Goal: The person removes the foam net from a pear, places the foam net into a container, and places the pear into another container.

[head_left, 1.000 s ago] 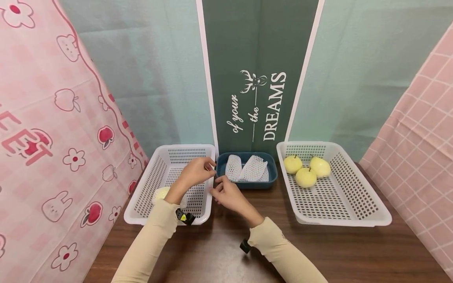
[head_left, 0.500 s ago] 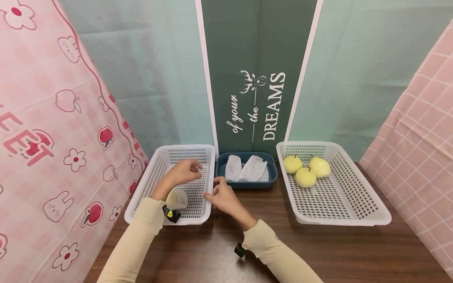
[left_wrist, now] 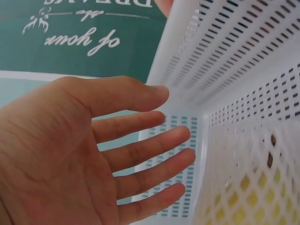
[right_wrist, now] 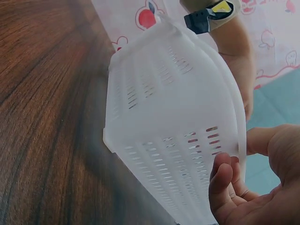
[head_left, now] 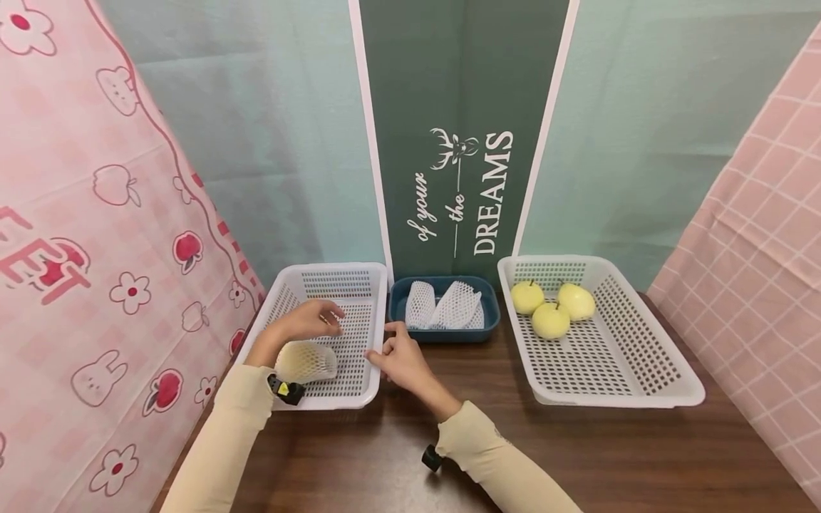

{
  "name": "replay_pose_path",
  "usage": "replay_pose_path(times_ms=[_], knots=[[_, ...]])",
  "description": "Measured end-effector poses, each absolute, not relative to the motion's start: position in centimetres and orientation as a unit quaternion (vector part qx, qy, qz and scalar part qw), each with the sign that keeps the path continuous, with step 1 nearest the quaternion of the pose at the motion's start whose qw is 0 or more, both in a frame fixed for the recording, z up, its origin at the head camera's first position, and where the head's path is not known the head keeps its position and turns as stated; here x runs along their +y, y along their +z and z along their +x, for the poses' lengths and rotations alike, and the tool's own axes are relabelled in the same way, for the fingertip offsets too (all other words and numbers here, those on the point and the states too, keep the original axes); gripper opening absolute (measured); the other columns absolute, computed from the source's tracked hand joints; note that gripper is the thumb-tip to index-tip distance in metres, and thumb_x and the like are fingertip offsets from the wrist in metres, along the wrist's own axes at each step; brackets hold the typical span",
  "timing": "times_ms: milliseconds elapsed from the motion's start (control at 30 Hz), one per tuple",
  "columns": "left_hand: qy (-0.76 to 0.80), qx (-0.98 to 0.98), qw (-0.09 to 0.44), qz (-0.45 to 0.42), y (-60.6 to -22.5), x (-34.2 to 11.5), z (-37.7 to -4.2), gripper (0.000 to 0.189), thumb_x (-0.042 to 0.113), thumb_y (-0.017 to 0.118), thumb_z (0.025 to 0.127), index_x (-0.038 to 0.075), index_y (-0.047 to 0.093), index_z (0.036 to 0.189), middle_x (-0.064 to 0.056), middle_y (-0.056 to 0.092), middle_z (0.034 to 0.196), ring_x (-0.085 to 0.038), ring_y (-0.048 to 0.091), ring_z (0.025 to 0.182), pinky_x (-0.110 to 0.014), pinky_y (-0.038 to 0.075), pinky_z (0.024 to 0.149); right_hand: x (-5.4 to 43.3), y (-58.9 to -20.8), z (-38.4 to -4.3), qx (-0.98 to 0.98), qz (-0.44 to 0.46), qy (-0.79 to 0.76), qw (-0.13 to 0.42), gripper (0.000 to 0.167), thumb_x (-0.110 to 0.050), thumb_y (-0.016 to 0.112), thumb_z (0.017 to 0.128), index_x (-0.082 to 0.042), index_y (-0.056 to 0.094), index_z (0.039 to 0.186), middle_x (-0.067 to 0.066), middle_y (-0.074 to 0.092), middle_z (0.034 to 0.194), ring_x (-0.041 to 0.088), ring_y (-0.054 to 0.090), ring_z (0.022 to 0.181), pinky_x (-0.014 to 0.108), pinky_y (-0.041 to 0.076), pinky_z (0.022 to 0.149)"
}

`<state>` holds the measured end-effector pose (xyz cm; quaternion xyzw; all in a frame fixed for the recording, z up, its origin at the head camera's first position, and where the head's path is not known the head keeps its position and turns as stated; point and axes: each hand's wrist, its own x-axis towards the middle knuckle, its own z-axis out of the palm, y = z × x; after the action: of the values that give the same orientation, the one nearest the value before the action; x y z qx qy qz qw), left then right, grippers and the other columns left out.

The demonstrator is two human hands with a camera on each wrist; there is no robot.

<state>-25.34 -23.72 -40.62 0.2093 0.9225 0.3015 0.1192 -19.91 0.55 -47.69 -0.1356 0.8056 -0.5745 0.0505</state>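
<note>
My left hand (head_left: 301,320) hovers over the left white plastic basket (head_left: 380,324), fingers spread and holding nothing. Beside it in that basket lies a pale yellow pear (head_left: 301,361) in a white foam net (head_left: 327,362); in the left wrist view the foam net (left_wrist: 243,164) fills the lower right, apart from the fingers. My right hand (head_left: 404,360) pinches the right rim of this basket. In the right wrist view its thumb goes over the rim and its curled fingers (right_wrist: 222,176) lie against the outer wall (right_wrist: 173,108).
Between the baskets, a dark blue tray (head_left: 442,335) holds several white foam nets (head_left: 457,305). The right white basket (head_left: 616,399) has 3 bare yellow pears (head_left: 550,321) at its back left. Printed cloths hang behind and at both sides of the wooden table (head_left: 385,456).
My left hand has moved left from the basket's right rim, and the netted pear now shows more fully. The right hand has shifted slightly left, its thumb now over the rim.
</note>
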Motion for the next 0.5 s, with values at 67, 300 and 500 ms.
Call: replay_pose_path(times_ms=[67, 300, 500], knots=[[0.305, 0.921, 0.126, 0.205, -40.6, -24.1, -25.2, 0.040, 0.011, 0.076, 0.089, -0.009, 0.070, 0.123, -0.018, 0.078, 0.102, -0.024, 0.073, 0.095, -0.047, 0.058, 0.091, 0.5, -47.7, -19.9, 0.804, -0.134, -0.576, 0.052, 0.060, -0.014, 0.076, 0.095, 0.003, 0.043, 0.142, 0.000, 0.062, 0.071, 0.011, 0.054, 0.048, 0.025, 0.047, 0.049], [0.275, 0.928, 0.162, 0.194, -40.8, -25.1, -24.5, 0.048, 0.016, 0.075, 0.086, -0.006, 0.068, 0.128, -0.017, 0.077, 0.109, -0.025, 0.072, 0.101, -0.047, 0.056, 0.097, 0.6, -48.0, -19.9, 0.797, -0.142, -0.584, 0.050, 0.059, -0.011, 0.077, 0.094, 0.004, 0.043, 0.139, 0.002, 0.062, 0.069, 0.010, 0.054, 0.048, 0.025, 0.047, 0.047], [0.261, 0.926, 0.202, 0.180, -40.9, -25.7, -23.9, 0.056, 0.018, 0.077, 0.084, -0.006, 0.065, 0.133, -0.028, 0.072, 0.127, -0.039, 0.069, 0.118, -0.058, 0.051, 0.107, 0.9, -48.0, -20.3, 0.793, -0.148, -0.589, 0.052, 0.059, -0.012, 0.076, 0.095, 0.003, 0.043, 0.141, 0.001, 0.062, 0.069, 0.011, 0.055, 0.048, 0.025, 0.047, 0.049]])
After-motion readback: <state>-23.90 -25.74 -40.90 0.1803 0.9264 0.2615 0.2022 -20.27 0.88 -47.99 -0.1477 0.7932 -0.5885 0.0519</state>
